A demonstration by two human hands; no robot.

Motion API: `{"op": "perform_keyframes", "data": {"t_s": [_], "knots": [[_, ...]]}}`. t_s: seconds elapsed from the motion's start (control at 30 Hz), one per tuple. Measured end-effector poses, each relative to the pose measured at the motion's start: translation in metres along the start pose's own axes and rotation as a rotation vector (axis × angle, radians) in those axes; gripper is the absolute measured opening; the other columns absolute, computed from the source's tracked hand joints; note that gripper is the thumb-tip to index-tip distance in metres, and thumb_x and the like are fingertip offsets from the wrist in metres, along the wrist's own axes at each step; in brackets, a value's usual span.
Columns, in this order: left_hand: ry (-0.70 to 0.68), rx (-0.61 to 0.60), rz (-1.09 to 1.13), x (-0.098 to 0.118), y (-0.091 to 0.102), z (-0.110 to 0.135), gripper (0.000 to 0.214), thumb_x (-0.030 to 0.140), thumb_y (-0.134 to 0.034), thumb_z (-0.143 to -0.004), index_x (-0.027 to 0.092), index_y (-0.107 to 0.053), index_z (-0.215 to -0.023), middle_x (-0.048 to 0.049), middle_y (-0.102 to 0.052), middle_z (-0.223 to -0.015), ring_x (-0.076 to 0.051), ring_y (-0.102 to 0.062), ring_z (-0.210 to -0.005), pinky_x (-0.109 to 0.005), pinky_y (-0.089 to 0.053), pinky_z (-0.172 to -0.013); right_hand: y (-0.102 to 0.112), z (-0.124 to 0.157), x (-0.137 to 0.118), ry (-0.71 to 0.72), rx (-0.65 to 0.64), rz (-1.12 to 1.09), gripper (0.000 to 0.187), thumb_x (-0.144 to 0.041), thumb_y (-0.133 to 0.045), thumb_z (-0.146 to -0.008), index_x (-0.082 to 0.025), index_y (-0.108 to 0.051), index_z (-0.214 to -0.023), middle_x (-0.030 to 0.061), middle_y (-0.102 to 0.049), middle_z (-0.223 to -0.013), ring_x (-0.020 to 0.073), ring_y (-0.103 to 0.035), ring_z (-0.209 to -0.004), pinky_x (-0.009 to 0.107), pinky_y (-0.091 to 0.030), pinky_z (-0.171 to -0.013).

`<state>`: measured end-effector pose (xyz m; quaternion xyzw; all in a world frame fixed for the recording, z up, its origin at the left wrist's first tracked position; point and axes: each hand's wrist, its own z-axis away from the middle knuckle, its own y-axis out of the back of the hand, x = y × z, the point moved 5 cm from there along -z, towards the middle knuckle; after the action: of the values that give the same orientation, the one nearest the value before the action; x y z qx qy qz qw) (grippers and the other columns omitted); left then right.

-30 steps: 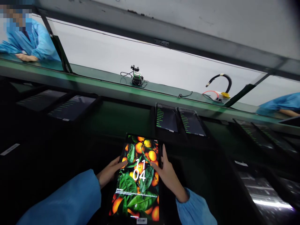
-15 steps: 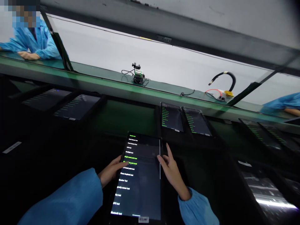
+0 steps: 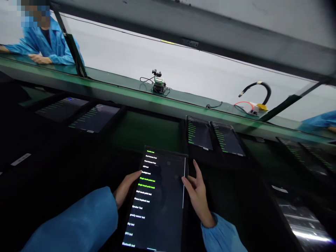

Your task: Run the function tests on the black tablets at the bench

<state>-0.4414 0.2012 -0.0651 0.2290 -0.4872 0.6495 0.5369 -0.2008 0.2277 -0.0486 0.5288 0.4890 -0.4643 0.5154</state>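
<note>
Tablet (image 3: 164, 206) lies between the left grip (image 3: 126, 188) and right grip (image 3: 197, 194), which hold its opposite side edges.

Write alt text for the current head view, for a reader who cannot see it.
A tablet showing a list of tests, three of them in green, is between a person's left hand and right hand, at its side edges. Beyond it, more tablets showing green lines lie before a green ledge, where a co-worker in blue leans at upper left.
</note>
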Motion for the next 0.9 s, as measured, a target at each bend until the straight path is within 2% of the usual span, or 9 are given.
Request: {"op": "perform_keyframes", "data": {"t_s": [0.13, 0.27, 0.4, 0.63, 0.8, 0.9], "knots": [[0.029, 0.009, -0.016, 0.006, -0.003, 0.004, 0.055, 0.062, -0.053, -0.083, 0.014, -0.066, -0.106, -0.0081, -0.069, -0.104, -0.030, -0.063, -0.100, -0.041, -0.045, -0.096, 0.000, 0.003, -0.003, 0.003, 0.021, 0.010, 0.087, -0.050, -0.062, -0.083, -0.026, -0.010, -0.150, -0.0090, -0.048, -0.056, 0.0129, -0.043, -0.049, 0.026, -0.040, -0.048], [0.061, 0.017, -0.050, 0.010, -0.002, 0.005, 0.056, 0.061, -0.048, -0.087, 0.012, -0.066, -0.108, -0.0084, -0.070, -0.101, -0.029, -0.064, -0.098, -0.040, -0.045, -0.096, -0.001, 0.002, 0.002, -0.014, 0.021, 0.033, 0.087, -0.050, -0.063, -0.083, -0.027, -0.012, -0.150, -0.0090, -0.047, -0.057, 0.0124, -0.043, -0.051, 0.025, -0.040, -0.050], [0.062, 0.007, -0.063, 0.012, -0.003, 0.006, 0.054, 0.060, -0.051, -0.086, 0.013, -0.067, -0.106, -0.0084, -0.071, -0.097, -0.028, -0.065, -0.095, -0.039, -0.047, -0.093, 0.000, 0.002, 0.004, -0.036, 0.033, 0.044, 0.084, -0.051, -0.062, -0.083, -0.028, -0.015, -0.149, -0.0100, -0.043, -0.055, 0.0122, -0.041, -0.049, 0.026, -0.043, -0.053], [0.078, 0.046, -0.088, 0.013, -0.002, 0.009, 0.031, 0.049, -0.062, -0.084, 0.021, -0.070, -0.093, -0.0009, -0.071, -0.084, -0.018, -0.066, -0.083, -0.028, -0.049, -0.080, -0.001, 0.002, 0.004, -0.046, 0.024, 0.038, 0.081, -0.052, -0.062, -0.083, -0.031, -0.018, -0.148, -0.0107, -0.035, -0.055, 0.0111, -0.033, -0.049, 0.026, -0.045, -0.057], [0.064, 0.006, -0.107, 0.012, -0.001, 0.006, 0.048, 0.058, -0.055, -0.084, 0.015, -0.069, -0.099, -0.0072, -0.071, -0.093, -0.025, -0.065, -0.090, -0.035, -0.048, -0.090, -0.002, 0.002, 0.004, -0.034, 0.032, 0.042, 0.082, -0.052, -0.062, -0.083, -0.030, -0.018, -0.148, -0.0102, -0.039, -0.055, 0.0110, -0.036, -0.049, 0.024, -0.041, -0.051], [0.065, 0.002, -0.102, 0.009, 0.000, 0.003, 0.056, 0.063, -0.054, -0.082, 0.013, -0.068, -0.104, -0.0095, -0.070, -0.099, -0.028, -0.064, -0.096, -0.040, -0.047, -0.094, -0.002, 0.002, 0.002, -0.028, 0.039, 0.054, 0.083, -0.053, -0.062, -0.082, -0.028, -0.019, -0.148, -0.0101, -0.043, -0.055, 0.0120, -0.042, -0.049, 0.026, -0.044, -0.053]]}}
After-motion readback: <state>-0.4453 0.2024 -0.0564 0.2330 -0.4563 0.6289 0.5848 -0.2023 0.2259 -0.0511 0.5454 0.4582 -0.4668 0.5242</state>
